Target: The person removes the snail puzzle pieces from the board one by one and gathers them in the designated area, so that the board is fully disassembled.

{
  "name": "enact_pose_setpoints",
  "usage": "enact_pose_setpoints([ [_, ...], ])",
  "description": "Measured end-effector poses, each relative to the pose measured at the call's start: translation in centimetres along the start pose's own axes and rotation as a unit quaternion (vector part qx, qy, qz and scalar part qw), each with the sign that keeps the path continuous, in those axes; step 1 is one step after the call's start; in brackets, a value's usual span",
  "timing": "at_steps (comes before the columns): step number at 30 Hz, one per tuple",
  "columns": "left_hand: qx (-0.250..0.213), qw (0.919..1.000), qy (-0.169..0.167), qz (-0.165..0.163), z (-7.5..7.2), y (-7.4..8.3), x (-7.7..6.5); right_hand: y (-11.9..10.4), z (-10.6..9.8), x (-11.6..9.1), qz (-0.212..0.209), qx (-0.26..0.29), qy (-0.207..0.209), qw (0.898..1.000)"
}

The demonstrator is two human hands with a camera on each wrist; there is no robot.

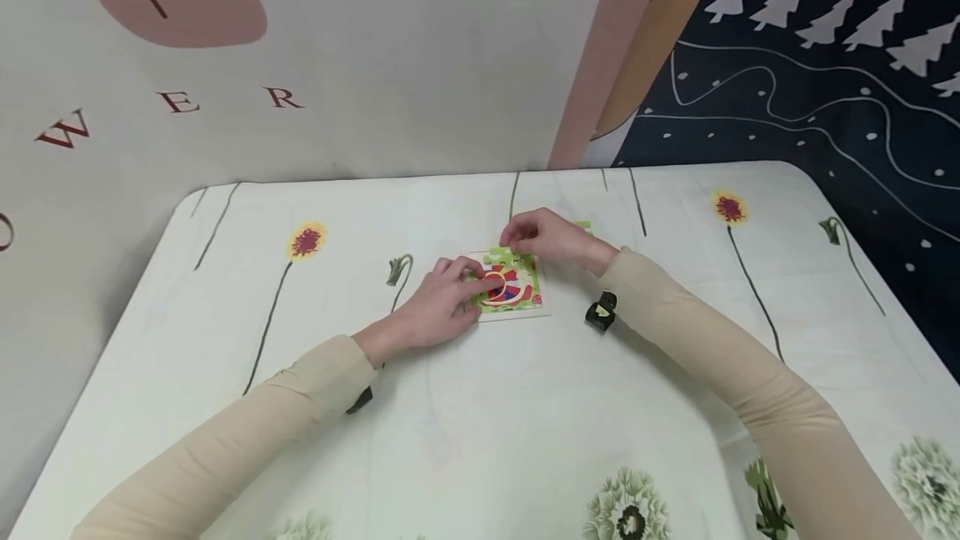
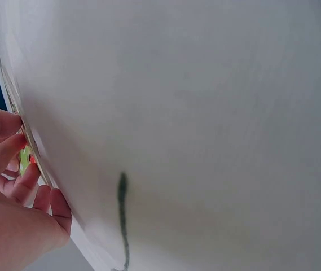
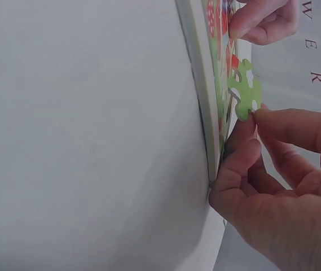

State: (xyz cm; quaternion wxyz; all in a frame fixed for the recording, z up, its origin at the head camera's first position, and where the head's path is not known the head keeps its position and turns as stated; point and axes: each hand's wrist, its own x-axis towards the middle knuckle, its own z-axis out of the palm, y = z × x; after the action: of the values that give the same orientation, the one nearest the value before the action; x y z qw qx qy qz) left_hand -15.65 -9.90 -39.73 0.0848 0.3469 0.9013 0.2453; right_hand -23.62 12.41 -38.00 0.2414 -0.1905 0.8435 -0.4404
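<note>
A small jigsaw puzzle (image 1: 525, 294), brightly coloured in red, green and blue, lies in a thin board on the table. From its left side my left hand (image 1: 438, 302) reaches over it, the index finger extended and resting on the picture. My right hand (image 1: 551, 237) is at the puzzle's far edge. In the right wrist view, its thumb and a finger pinch a green puzzle piece (image 3: 246, 93) with white patches, tilted up over the picture. The left wrist view shows the left fingers (image 2: 29, 180) along the board's edge, mostly hiding the puzzle.
Another green piece (image 1: 583, 226) lies behind the right hand, partly hidden by it. The table (image 1: 465, 440) has a white cloth printed with flowers. Its far edge meets a pale hanging cloth (image 1: 420, 65), with a dark tree-printed cloth (image 1: 810, 82) at the right.
</note>
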Motion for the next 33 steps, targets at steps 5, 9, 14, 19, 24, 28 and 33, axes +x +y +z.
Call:
enact_pose_setpoints([
  [5, 0.003, 1.0000, -0.002, -0.002, 0.13, -0.10, 0.05, 0.03, 0.05, -0.11, -0.002, 0.013, 0.004, 1.000],
  [9, 0.006, 1.0000, -0.003, 0.000, 0.12, -0.10, -0.02, -0.02, 0.06, -0.12, -0.001, 0.019, 0.009, 1.000],
  [14, 0.008, 1.0000, -0.003, 0.003, 0.05, -0.02, -0.07, -0.08, 0.06, -0.15, 0.002, 0.027, 0.012, 1.000],
  [19, 0.008, 1.0000, -0.006, -0.001, 0.05, -0.09, 0.02, -0.15, -0.01, -0.21, 0.012, 0.034, 0.021, 0.999],
  [24, 0.008, 1.0000, -0.005, -0.001, -0.18, 0.12, -0.01, -0.20, -0.10, -0.13, 0.017, 0.037, 0.029, 0.999],
  [28, 0.008, 1.0000, -0.005, -0.001, -0.21, 0.21, -0.07, -0.19, -0.12, -0.13, 0.018, 0.037, 0.025, 0.999],
  [33, 0.005, 0.9999, -0.006, -0.006, -0.09, 0.14, -0.12, -0.03, -0.19, -0.24, 0.013, 0.039, 0.016, 0.999],
])
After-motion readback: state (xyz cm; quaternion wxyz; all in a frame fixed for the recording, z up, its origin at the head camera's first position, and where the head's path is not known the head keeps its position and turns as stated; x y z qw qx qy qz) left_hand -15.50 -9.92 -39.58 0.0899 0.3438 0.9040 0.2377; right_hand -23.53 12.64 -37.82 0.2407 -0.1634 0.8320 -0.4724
